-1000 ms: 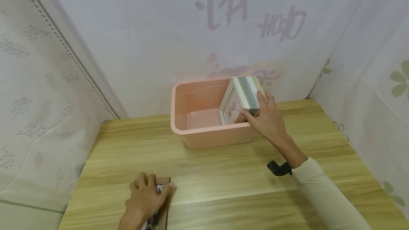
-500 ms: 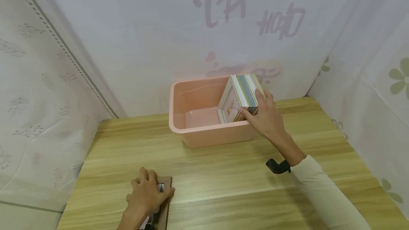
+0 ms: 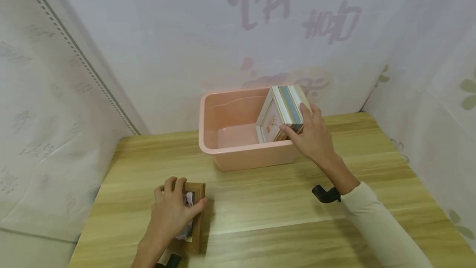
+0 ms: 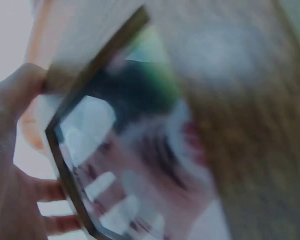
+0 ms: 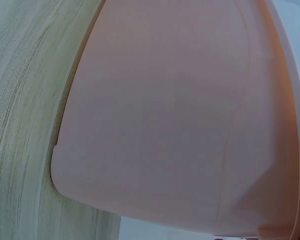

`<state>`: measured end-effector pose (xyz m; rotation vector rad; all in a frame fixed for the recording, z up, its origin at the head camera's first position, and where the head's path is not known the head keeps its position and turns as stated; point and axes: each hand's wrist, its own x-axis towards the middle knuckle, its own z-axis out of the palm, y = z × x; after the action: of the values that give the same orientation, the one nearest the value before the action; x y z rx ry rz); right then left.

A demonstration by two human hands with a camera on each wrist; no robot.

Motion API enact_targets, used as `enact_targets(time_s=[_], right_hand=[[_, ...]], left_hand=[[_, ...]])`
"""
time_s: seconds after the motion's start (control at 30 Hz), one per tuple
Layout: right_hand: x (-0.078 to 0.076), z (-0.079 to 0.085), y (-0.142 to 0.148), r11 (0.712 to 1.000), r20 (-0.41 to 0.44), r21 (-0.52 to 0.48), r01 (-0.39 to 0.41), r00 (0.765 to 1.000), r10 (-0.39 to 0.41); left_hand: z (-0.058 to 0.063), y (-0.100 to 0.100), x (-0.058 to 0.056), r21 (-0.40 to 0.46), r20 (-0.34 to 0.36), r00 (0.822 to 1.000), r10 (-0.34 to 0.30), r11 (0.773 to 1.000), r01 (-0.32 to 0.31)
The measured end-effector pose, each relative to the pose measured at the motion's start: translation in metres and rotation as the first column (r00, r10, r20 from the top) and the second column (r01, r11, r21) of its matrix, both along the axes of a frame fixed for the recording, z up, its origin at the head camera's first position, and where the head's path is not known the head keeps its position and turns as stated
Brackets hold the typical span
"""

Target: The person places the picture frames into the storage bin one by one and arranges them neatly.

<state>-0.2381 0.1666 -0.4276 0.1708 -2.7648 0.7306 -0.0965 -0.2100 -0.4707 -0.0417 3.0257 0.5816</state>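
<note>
My left hand (image 3: 169,212) grips a brown wooden picture frame (image 3: 199,222) across its width, thumb on the right edge and fingers over the far left side. The frame is tilted, with a shadow beside it on the table; in the left wrist view its glossy picture (image 4: 140,120) is blurred. My right hand (image 3: 316,139) holds several picture frames (image 3: 272,120), white, blue and cream at the edges, standing on edge at the right end of a pink plastic bin (image 3: 256,158). The thumb lies at their near corner. The right wrist view shows mostly the bin's outer wall (image 5: 165,110).
The bin stands near the back edge of a wood-grain table (image 3: 260,206). A printed curtain (image 3: 167,53) hangs right behind it, and more fabric hangs at both sides. A black camera mount (image 3: 325,194) juts from the right wrist.
The left hand has moved forward, raising and tilting the brown picture frame that lay on the table. The right hand stays on the picture frames in the bin.
</note>
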Motion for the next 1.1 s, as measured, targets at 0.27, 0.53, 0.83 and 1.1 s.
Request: enact_targets(time_s=[0.27, 0.53, 0.83, 1.1], right_hand=[[0.001, -0.001, 0.002, 1.0, -0.023, -0.001, 0.011, 1.0, -0.011], [0.003, -0.001, 0.001, 1.0, -0.026, 0.005, 0.002, 1.0, -0.002], [0.001, -0.001, -0.001, 1.0, -0.044, 0.012, 0.001, 0.999, 0.0], [0.002, -0.002, 0.0, 1.0, -0.049, 0.006, 0.009, 0.999, -0.009]], left_hand=[[0.06, 0.005, -0.006, 0.186, -0.317, 0.948, -0.02, 0.979, 0.083], [0.107, 0.014, -0.022, 0.283, -0.577, 0.812, -0.08, 0.914, 0.291], [0.136, 0.027, -0.055, 0.236, -0.646, 0.75, -0.141, 0.897, 0.372], [0.143, 0.036, -0.079, 0.228, -0.686, 0.712, -0.149, 0.886, 0.405]])
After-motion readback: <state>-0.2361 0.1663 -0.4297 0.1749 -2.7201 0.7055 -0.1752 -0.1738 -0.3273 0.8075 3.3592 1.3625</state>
